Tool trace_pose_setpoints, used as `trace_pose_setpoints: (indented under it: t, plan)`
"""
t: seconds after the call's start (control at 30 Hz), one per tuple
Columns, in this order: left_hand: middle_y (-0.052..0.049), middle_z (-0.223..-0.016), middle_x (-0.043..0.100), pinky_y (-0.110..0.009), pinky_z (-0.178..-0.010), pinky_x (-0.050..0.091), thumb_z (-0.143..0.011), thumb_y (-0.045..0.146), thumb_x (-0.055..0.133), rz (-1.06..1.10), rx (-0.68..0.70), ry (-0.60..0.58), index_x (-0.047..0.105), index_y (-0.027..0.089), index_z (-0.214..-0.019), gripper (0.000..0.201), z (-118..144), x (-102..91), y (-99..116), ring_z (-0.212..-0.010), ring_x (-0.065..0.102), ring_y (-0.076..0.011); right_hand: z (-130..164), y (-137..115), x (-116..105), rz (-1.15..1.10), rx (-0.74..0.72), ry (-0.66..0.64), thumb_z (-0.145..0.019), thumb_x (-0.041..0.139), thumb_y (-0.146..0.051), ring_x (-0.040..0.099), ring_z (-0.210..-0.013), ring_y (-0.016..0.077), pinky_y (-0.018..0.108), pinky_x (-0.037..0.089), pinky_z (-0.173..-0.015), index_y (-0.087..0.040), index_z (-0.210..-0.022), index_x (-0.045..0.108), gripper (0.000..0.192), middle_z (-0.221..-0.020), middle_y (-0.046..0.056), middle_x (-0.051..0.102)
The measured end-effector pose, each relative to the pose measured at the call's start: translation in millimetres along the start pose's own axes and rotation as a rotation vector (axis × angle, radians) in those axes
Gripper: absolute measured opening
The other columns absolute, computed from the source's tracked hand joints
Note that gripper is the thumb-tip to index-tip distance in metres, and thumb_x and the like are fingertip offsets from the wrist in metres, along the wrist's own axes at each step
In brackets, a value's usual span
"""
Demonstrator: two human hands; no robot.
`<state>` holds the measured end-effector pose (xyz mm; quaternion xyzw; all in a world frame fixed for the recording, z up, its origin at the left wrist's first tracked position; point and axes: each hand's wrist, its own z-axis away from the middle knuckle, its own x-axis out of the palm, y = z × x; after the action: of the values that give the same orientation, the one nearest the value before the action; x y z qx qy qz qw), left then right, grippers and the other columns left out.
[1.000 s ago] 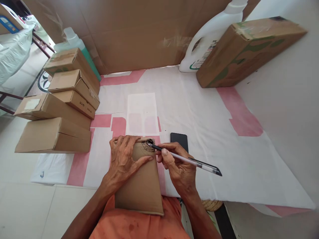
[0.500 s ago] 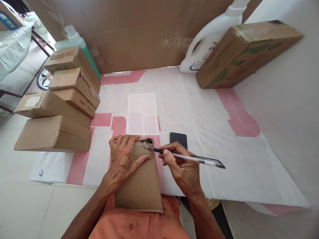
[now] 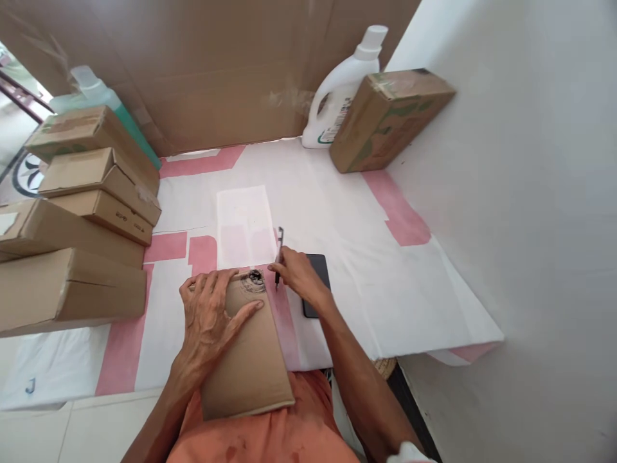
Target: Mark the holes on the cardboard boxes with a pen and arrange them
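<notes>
My left hand (image 3: 210, 310) lies flat on a brown cardboard box (image 3: 245, 360) that rests partly on my lap and partly on the table edge. A black scribbled patch (image 3: 253, 281) marks the box's far right corner. My right hand (image 3: 299, 275) grips a clear pen (image 3: 279, 252), held nearly upright just right of that scribble, over the white and pink sheet (image 3: 337, 212). A black phone (image 3: 315, 289) lies face down under my right wrist.
Several cardboard boxes (image 3: 81, 212) are stacked at the left, a teal bottle (image 3: 103, 103) behind them. A white jug (image 3: 340, 96) and a printed carton (image 3: 388, 119) stand at the back right. A cardboard sheet (image 3: 202, 71) backs the table; a white wall (image 3: 520, 193) is on the right.
My right hand has lifted the pen off the scribble and swung it from lying rightward to nearly upright, moving forward over the phone. The view has shifted right. The left hand stays on the box.
</notes>
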<state>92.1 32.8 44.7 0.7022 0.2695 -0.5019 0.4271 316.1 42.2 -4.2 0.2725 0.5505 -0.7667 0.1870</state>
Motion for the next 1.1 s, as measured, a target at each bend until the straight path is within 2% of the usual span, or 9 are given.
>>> trace_pose_setpoints:
  t: [0.07, 0.2, 0.33, 0.5, 0.6, 0.7, 0.87, 1.0, 1.1]
  plan:
    - [-0.011, -0.119, 0.073, -0.054, -0.106, 0.034, -0.092, 0.055, 0.073, -0.012, 0.012, 0.008, 0.063, 0.023, -0.128, 0.049, 0, 0.9, -2, -0.114, 0.063, -0.0357, -3, -3, 12, 0.085, 0.037, 0.039, -0.095, 0.072, -0.025, 0.069, -0.08, 0.0183, 0.032, 0.056, -0.076, -0.015, -0.089, 0.067, 0.012, -0.085, 0.002, 0.07]
    - [-0.013, -0.116, 0.074, -0.055, -0.104, 0.036, -0.092, 0.056, 0.072, -0.026, 0.023, 0.02, 0.064, 0.022, -0.127, 0.049, -1, 1.9, -3, -0.11, 0.064, -0.0364, 0, -7, 26, 0.197, 0.107, 0.061, -0.103, 0.068, -0.037, 0.071, -0.094, 0.0202, 0.039, 0.06, -0.084, -0.015, -0.115, 0.068, 0.026, -0.11, 0.006, 0.072]
    - [-0.013, -0.116, 0.074, -0.055, -0.104, 0.036, -0.092, 0.055, 0.072, -0.034, 0.012, 0.01, 0.065, 0.02, -0.128, 0.051, -2, 1.9, -3, -0.11, 0.064, -0.0365, 14, 1, 21, 0.256, 0.165, 0.077, -0.099, 0.071, -0.034, 0.072, -0.092, 0.03, 0.039, 0.055, -0.079, -0.014, -0.108, 0.066, 0.023, -0.098, 0.013, 0.073]
    - [-0.012, -0.118, 0.074, -0.056, -0.103, 0.035, -0.092, 0.054, 0.073, -0.008, -0.022, -0.001, 0.065, 0.021, -0.129, 0.05, -2, 3.4, -6, -0.11, 0.065, -0.0361, 57, 29, 7, 0.327, 0.358, 0.221, -0.091, 0.077, -0.039, 0.059, -0.121, 0.0483, 0.053, 0.051, -0.091, -0.011, -0.112, 0.059, 0.04, -0.124, 0.03, 0.062]
    - [-0.011, -0.117, 0.073, -0.056, -0.104, 0.035, -0.093, 0.054, 0.072, -0.006, -0.013, -0.007, 0.064, 0.021, -0.129, 0.049, -2, 5.2, -6, -0.111, 0.064, -0.0356, 72, 47, 5, 0.261, 0.465, 0.271, -0.082, 0.084, -0.042, 0.056, -0.125, 0.0513, 0.058, 0.049, -0.096, -0.01, -0.113, 0.058, 0.052, -0.126, 0.033, 0.059]
    - [-0.011, -0.117, 0.072, -0.055, -0.106, 0.034, -0.094, 0.055, 0.071, -0.007, -0.001, -0.027, 0.063, 0.021, -0.129, 0.049, -2, 5.7, -5, -0.112, 0.063, -0.0351, 70, 61, 4, 0.12, 0.49, 0.283, -0.075, 0.086, -0.044, 0.059, -0.121, 0.0493, 0.057, 0.049, -0.096, -0.009, -0.115, 0.059, 0.06, -0.124, 0.032, 0.063]
    - [-0.011, -0.119, 0.072, -0.054, -0.106, 0.033, -0.093, 0.055, 0.072, -0.01, -0.013, -0.016, 0.061, 0.021, -0.129, 0.051, 1, 4.1, -4, -0.114, 0.062, -0.0353, 67, 66, -1, -0.284, 0.403, 0.171, -0.083, 0.069, -0.053, 0.072, -0.101, 0.0337, 0.046, 0.057, -0.086, -0.016, -0.108, 0.068, 0.045, -0.105, 0.014, 0.078]
    - [-0.011, -0.12, 0.072, -0.054, -0.108, 0.033, -0.092, 0.053, 0.073, -0.002, -0.033, -0.005, 0.061, 0.022, -0.128, 0.05, 4, 4.3, -3, -0.116, 0.062, -0.0351, 87, 41, -10, -0.78, 0.328, 0.045, -0.084, 0.073, -0.056, 0.077, -0.096, 0.0301, 0.044, 0.062, -0.084, -0.016, -0.122, 0.067, 0.056, -0.111, 0.014, 0.079]
    - [-0.01, -0.122, 0.073, -0.053, -0.108, 0.032, -0.093, 0.052, 0.073, 0.024, -0.035, -0.023, 0.061, 0.024, -0.129, 0.047, 4, 4.0, -1, -0.117, 0.063, -0.0335, 107, 8, -20, -1.158, 0.267, -0.118, -0.083, 0.083, -0.047, 0.079, -0.089, 0.0292, 0.046, 0.064, -0.085, -0.018, -0.124, 0.07, 0.052, -0.11, 0.014, 0.08]
